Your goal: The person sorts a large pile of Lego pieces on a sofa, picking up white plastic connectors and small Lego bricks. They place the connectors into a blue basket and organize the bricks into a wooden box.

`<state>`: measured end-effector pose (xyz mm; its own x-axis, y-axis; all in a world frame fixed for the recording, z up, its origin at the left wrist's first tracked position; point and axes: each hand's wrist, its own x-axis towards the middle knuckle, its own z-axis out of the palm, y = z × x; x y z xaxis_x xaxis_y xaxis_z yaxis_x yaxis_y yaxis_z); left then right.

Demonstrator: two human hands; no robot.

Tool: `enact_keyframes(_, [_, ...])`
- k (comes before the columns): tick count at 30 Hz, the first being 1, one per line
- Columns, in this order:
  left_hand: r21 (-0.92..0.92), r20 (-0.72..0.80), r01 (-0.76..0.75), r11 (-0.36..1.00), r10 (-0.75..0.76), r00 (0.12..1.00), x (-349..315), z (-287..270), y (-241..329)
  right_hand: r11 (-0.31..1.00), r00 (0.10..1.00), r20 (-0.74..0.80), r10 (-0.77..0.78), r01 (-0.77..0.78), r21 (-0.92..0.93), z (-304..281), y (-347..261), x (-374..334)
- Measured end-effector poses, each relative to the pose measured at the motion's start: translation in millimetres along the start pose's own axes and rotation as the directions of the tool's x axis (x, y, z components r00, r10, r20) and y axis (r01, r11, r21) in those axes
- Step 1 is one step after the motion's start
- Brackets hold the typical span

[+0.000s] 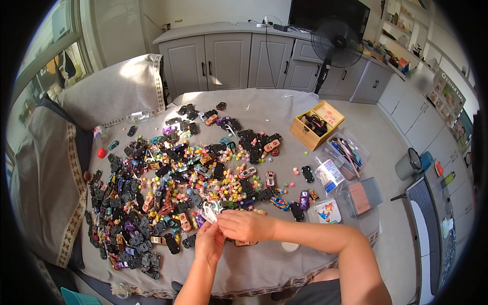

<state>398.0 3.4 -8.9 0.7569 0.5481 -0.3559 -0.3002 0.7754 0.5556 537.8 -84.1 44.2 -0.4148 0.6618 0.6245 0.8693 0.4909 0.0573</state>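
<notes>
My left hand (pixel 209 241) and my right hand (pixel 246 225) meet at the near side of the pile, both closed. Between their fingertips is a small bunch of white plastic floss picks (pixel 210 210); their ends stick out past the fingers. Just beyond and to the left spreads a heap of small toy cars (pixel 133 190), mostly black, some purple, red or orange. Small pastel star-shaped pieces (pixel 195 165) lie mixed among them. A blue toy car (pixel 279 203) and a purple one (pixel 304 199) rest right of my hands.
At the right stand an open wooden box (pixel 303 133), a clear bin of pens (pixel 349 157), a labelled clear tub (pixel 330 174) and a picture card (pixel 327 211). A round white lid (pixel 289 246) lies near my right forearm. A red ball (pixel 101 153) sits left of the heap.
</notes>
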Motion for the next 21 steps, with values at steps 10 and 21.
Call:
enact_keyframes(10, [0.031,-0.078,-0.114,0.993,0.116,0.990,-3.6,8.6,13.5,0.972,0.993,0.069,0.099,-0.111,0.206,14.4,2.8,16.5])
enact_keyframes(21, [0.067,-0.029,-0.047,0.997,0.049,0.998,-5.2,15.8,17.4,0.606,0.627,-0.087,0.774,-0.773,-0.186,66.5,180.4,-20.7])
